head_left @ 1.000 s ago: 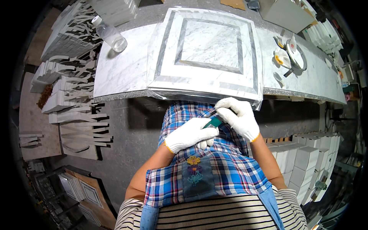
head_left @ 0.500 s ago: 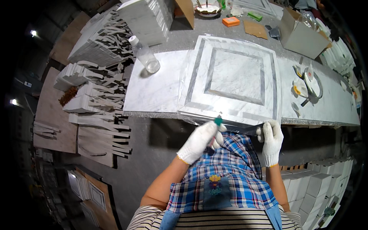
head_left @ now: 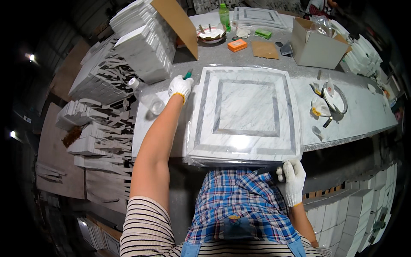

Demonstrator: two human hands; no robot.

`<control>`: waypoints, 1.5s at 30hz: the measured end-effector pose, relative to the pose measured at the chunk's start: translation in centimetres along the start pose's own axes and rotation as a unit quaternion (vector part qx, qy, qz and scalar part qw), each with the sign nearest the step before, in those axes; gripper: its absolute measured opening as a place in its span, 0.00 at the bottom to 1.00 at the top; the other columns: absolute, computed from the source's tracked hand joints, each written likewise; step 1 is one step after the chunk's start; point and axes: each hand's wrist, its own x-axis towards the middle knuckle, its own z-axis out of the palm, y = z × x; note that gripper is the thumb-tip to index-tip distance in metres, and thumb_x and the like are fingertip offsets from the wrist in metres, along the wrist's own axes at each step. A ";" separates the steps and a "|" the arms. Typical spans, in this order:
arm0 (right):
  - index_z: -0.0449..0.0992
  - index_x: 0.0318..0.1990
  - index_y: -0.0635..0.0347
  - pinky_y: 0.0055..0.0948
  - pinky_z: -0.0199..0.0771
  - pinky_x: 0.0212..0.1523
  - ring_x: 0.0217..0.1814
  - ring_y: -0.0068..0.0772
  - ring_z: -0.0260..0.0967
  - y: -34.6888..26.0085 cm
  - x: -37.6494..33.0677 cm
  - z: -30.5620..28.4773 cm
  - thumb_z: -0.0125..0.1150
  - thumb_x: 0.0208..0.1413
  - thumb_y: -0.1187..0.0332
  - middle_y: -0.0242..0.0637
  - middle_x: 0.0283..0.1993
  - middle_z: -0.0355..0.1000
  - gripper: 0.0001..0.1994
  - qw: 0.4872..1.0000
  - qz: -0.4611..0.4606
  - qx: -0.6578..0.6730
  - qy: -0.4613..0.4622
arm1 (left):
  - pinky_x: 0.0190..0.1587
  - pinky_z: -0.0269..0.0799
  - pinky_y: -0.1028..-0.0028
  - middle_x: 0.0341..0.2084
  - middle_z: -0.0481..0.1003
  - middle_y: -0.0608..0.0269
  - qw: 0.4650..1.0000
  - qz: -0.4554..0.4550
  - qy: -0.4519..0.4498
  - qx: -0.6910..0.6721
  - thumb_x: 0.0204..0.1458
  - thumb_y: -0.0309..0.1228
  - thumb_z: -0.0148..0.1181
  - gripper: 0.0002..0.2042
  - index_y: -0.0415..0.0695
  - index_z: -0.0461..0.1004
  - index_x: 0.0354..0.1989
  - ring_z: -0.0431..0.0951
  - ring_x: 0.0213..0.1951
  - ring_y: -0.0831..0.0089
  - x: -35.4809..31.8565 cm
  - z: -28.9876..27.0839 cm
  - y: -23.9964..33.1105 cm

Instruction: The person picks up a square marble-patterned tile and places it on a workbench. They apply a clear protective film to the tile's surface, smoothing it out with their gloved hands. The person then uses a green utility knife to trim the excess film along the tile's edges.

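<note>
A square white marble panel with grey inlaid borders lies before me, on top of shiny clear plastic film that shows along its near edge. My left hand, in a white knit glove, reaches past the panel's left side. Its fingers are closed round a small green-handled tool, whose working end is too small to make out. At the panel's near right corner, my gloved right hand has its fingers curled on the film's edge. A clear plastic bottle with a white cap stands beside my left forearm.
Stacked marble tiles and a brown cardboard sheet rise at the back left. Farther back are a bowl, an orange box and a green bottle. A carton and a round dish sit to the right.
My left hand has moved from the panel's near edge to beyond its left side, carrying the green-handled tool. My right hand stays by the near right corner.
</note>
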 end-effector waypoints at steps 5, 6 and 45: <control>0.73 0.41 0.62 0.14 0.61 0.21 0.22 0.12 0.64 -0.6 0.0 -0.4 0.54 0.67 0.68 0.32 0.27 0.75 0.07 0.999 0.031 0.001 0.025 | 0.52 0.72 0.56 0.46 0.81 0.52 0.984 -0.031 0.077 0.160 0.51 0.41 0.58 0.17 0.50 0.81 0.47 0.79 0.51 0.51 6.0 1.6 0.3; 0.73 0.41 0.63 0.15 0.61 0.21 0.22 0.13 0.64 -0.6 0.2 -0.5 0.54 0.67 0.69 0.33 0.28 0.75 0.07 0.999 0.019 0.003 0.031 | 0.53 0.71 0.56 0.48 0.81 0.55 0.978 -0.044 0.089 0.183 0.52 0.41 0.57 0.16 0.51 0.81 0.47 0.78 0.53 0.52 6.0 1.6 1.4; 0.63 0.66 0.71 0.20 0.71 0.28 0.27 0.21 0.70 -7.7 11.1 -1.5 0.54 0.64 0.66 0.33 0.31 0.73 0.26 0.943 0.082 -0.218 -0.236 | 0.33 0.69 0.78 0.22 0.77 0.64 0.819 -0.062 -0.477 -0.313 0.59 0.34 0.60 0.13 0.32 0.80 0.36 0.73 0.27 0.80 -35.9 -2.2 3.5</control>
